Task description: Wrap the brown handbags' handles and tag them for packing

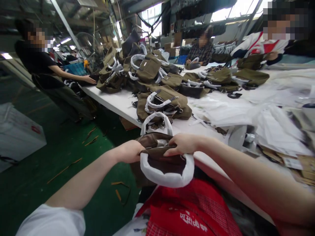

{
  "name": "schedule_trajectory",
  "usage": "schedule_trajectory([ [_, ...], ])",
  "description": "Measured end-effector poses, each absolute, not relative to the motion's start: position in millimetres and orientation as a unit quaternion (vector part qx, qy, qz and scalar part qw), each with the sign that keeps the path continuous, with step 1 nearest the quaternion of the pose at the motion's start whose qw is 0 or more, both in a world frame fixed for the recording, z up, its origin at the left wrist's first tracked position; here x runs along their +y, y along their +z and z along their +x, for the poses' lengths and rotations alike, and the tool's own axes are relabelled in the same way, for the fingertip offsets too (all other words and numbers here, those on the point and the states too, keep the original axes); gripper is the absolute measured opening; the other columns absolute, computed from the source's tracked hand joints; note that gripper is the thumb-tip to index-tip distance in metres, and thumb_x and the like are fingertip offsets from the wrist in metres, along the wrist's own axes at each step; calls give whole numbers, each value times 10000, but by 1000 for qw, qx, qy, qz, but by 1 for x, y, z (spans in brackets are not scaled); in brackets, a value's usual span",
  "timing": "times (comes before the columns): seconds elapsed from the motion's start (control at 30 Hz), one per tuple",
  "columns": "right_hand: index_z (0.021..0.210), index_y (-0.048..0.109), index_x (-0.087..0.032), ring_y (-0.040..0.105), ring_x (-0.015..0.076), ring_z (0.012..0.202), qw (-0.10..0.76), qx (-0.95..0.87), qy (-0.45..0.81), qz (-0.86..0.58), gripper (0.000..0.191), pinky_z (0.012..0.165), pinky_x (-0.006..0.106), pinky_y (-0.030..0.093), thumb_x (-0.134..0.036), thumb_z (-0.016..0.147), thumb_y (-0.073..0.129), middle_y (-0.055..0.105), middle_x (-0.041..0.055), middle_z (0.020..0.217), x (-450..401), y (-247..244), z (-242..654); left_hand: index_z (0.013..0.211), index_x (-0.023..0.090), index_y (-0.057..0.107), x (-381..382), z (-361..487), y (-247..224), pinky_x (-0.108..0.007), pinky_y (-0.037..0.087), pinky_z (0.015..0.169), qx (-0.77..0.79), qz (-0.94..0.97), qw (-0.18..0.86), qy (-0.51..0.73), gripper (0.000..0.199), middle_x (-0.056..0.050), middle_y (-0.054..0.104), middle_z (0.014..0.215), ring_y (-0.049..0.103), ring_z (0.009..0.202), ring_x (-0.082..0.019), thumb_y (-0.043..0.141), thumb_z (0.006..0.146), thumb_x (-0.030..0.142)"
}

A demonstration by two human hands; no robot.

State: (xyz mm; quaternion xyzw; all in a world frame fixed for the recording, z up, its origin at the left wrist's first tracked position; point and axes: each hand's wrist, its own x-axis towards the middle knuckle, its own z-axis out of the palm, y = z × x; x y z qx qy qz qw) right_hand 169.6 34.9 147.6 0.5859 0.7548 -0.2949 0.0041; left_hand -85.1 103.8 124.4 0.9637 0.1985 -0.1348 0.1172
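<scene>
An olive-brown handbag (167,164) is right in front of me at the table's edge, its zipped top open. Both of its handles are wrapped in white: the near handle (167,180) hangs toward me, while the far handle (157,118) stands up. My left hand (129,151) is closed on the left end of the bag's opening, its fingertips hidden inside. At the right end, my right hand (183,143) grips the rim beside the zipper (157,148), thumb on the near side. White material shows inside the opening.
More olive bags (163,101) are heaped on the white table (115,101). White sheets (275,127) and cardboard (305,167) lie to the right. One person (41,62) stands at the left; two others handle bags across the table. A white box (19,134) sits on the green floor.
</scene>
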Motion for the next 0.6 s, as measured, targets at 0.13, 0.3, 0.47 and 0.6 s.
schedule_trajectory([
  [0.13,710,733,-202,589,170,547,3,743,-208,636,595,577,296,414,-778,689,582,634,33,607,23,209,191,829,190,713,114,-55,170,-233,399,644,181,979,50,-85,221,-13,694,772,640,729,-161,546,878,325],
  [0.3,844,749,-217,623,209,627,47,712,-105,693,664,613,338,424,-816,729,487,705,79,754,21,234,250,883,162,719,135,17,190,-306,455,750,146,989,-7,-20,286,-74,704,843,660,838,-233,520,890,367],
  [0.47,856,743,-227,668,284,717,27,665,-108,738,530,614,369,454,-702,794,515,731,109,804,14,161,318,959,138,740,138,103,145,-362,503,807,139,985,15,-101,352,-146,722,961,664,885,-272,541,882,418],
  [0.6,952,741,-228,695,269,796,-73,691,-118,709,382,763,380,503,-528,843,532,740,98,810,-5,107,341,889,124,759,133,144,110,-370,529,771,123,982,16,-143,360,-166,733,911,674,831,-280,608,836,447],
])
